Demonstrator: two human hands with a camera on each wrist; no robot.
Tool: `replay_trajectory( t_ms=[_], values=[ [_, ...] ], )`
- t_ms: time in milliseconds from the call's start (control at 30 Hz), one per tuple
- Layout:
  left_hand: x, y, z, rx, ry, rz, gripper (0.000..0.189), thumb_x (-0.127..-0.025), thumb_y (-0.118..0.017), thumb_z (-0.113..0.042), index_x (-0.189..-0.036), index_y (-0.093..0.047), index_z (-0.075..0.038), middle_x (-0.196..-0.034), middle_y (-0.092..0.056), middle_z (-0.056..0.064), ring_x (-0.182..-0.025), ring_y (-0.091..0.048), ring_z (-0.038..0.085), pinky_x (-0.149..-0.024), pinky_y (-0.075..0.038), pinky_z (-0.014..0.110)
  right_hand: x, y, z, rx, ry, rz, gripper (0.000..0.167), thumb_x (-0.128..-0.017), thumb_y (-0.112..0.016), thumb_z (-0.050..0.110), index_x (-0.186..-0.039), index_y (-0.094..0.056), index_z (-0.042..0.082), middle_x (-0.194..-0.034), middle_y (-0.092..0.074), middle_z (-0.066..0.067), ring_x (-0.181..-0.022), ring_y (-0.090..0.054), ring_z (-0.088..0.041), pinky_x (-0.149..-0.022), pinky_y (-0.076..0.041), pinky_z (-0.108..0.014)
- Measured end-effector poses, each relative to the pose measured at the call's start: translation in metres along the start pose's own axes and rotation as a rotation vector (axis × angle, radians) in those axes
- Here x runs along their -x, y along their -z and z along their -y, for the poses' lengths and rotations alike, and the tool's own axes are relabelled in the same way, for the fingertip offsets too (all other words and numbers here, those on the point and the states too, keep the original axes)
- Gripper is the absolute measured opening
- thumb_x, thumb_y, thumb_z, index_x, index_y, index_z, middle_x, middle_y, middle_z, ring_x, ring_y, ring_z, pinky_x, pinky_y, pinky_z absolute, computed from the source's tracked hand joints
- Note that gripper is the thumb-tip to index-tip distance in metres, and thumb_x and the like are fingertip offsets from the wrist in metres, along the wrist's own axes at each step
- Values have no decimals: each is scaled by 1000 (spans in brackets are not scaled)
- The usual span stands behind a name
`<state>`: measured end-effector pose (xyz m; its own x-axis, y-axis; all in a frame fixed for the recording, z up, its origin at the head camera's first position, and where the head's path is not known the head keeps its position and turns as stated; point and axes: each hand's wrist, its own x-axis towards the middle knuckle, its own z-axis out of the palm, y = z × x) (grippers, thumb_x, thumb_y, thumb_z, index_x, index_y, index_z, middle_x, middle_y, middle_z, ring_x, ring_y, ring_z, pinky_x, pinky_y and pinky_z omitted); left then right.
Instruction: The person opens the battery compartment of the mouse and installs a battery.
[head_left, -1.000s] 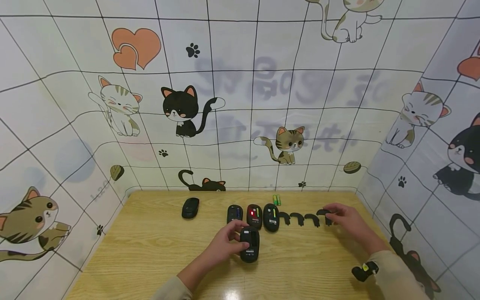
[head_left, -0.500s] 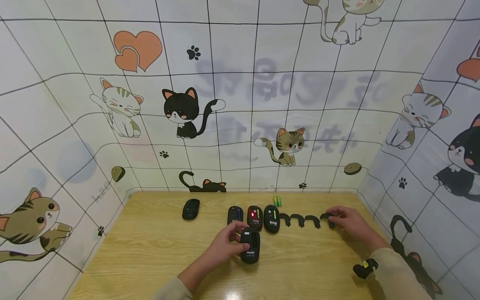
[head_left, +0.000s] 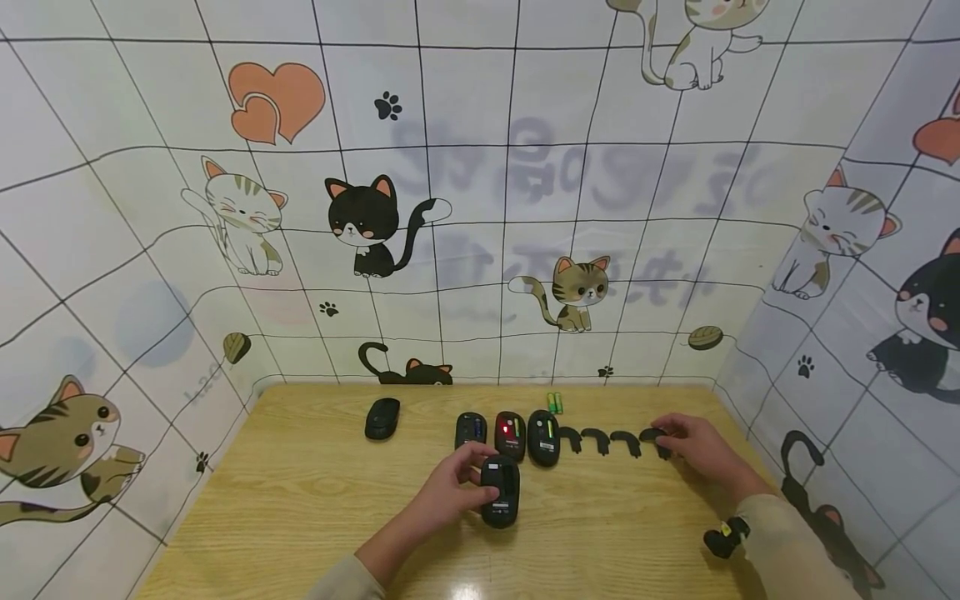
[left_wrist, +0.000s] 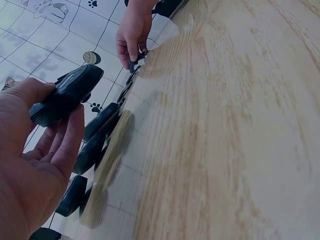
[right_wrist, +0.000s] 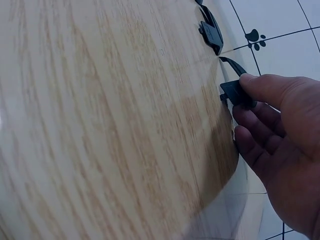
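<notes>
My left hand (head_left: 452,485) holds a black computer mouse (head_left: 501,492) with its underside and open battery slot facing up. Thumb and fingers grip its sides in the left wrist view, where the mouse (left_wrist: 70,92) is raised off the table. At the right end of a row of covers, my right hand (head_left: 701,448) pinches a curved black battery cover (right_wrist: 237,93) between thumb and fingers, at the table surface. Several similar covers (head_left: 596,440) lie in line to its left. Three upturned mice, one with a red light (head_left: 509,435), stand behind the held mouse.
Another black mouse (head_left: 382,418) lies right side up at the back left. Two green batteries (head_left: 554,402) are near the back edge. A cat-patterned sheet (head_left: 480,208) encloses the wooden table (head_left: 300,500) at the back and sides.
Over the past second the right hand has lowered the battery cover slightly and shifted it a little to the right, beside the row. The left hand and its mouse stay in place.
</notes>
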<state>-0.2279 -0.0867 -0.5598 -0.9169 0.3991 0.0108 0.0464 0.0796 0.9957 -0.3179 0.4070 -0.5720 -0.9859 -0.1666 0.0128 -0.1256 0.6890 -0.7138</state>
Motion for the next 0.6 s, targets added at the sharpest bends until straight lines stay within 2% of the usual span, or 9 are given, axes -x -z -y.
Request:
replay_trajectory(
  t_ms=[233,600],
  values=[
    [0,0,1,-3,-3,0,50,-94,-85,-6,-139,-67,-18,-122,-66,13,-103,-68,29,-75,-68,39,1,-2,4,65,3,4,32,-106,-73,7,-134,-70,-7,-119,-75,-18,-99,-68,-26,-69,-54,-30],
    [0,1,-1,-3,2,-1,51,-94,-86,-6,-139,-67,-19,-123,-66,13,-103,-68,29,-75,-68,38,2,-4,3,65,-4,2,31,-107,-72,5,-134,-70,-9,-124,-73,-22,-106,-69,-31,-76,-57,-31]
  ],
)
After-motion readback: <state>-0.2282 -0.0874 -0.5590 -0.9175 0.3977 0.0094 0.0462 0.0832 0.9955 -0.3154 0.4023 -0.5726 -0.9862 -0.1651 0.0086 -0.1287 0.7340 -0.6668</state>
